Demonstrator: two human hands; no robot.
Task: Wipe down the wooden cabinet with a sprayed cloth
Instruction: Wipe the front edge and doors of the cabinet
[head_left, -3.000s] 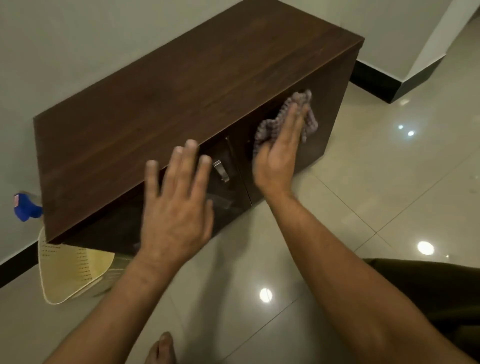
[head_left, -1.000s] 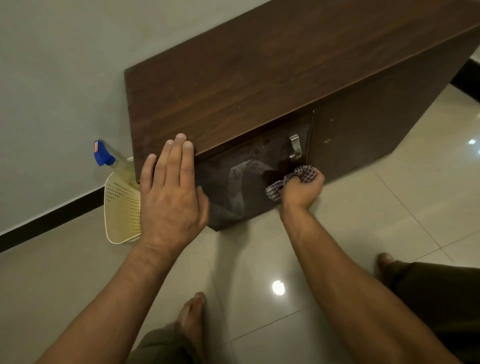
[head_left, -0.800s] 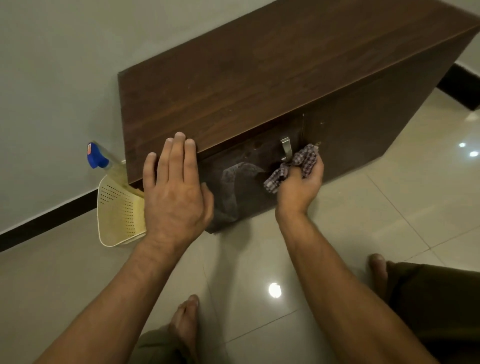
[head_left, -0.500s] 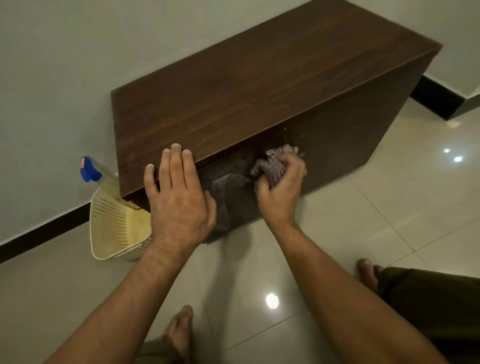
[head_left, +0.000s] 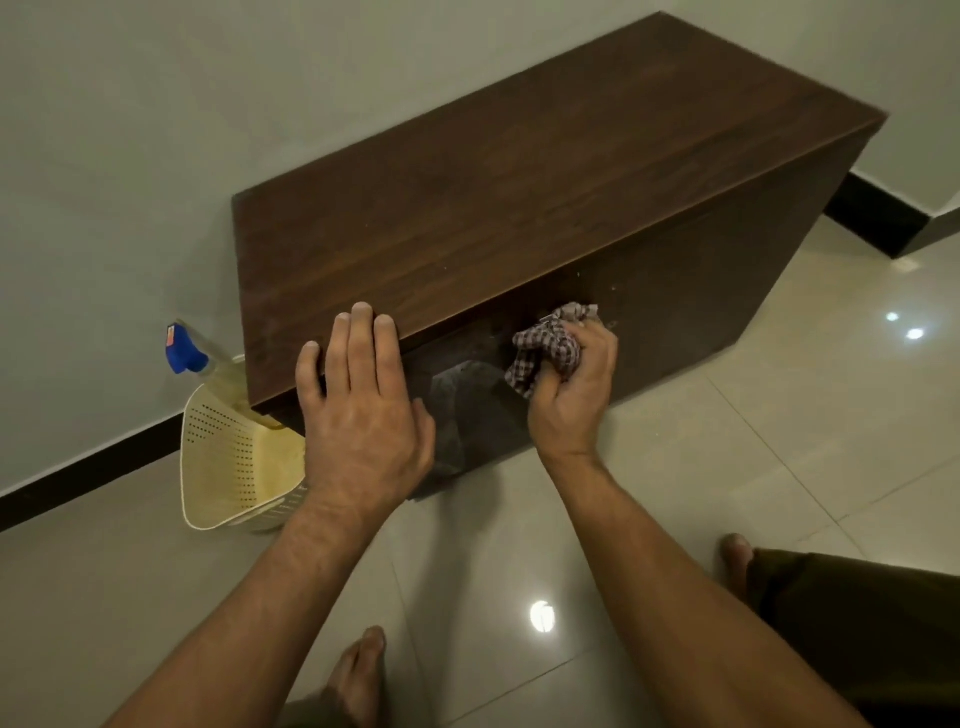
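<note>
The right grip (head_left: 571, 400) clutches the bunched cloth (head_left: 545, 351) against the cabinet (head_left: 519, 197) front, just under its top edge. The left grip (head_left: 363, 415) lies flat on that edge. The long front runs rightward from the cloth.

Pale grey wall (head_left: 104, 156) with black skirting (head_left: 78, 482), glossy beige floor tiles (head_left: 779, 467) with round light reflections (head_left: 542, 617).

Cream perforated plastic basket (head_left: 218, 457) at 8 o'clock on glossy beige floor tiles (head_left: 779, 441), near grey-white wall (head_left: 104, 156). Black skirting strip (head_left: 78, 480) behind it, more at 2 o'clock. Light reflections (head_left: 542, 617) at 3 & 6 o'clock.
</note>
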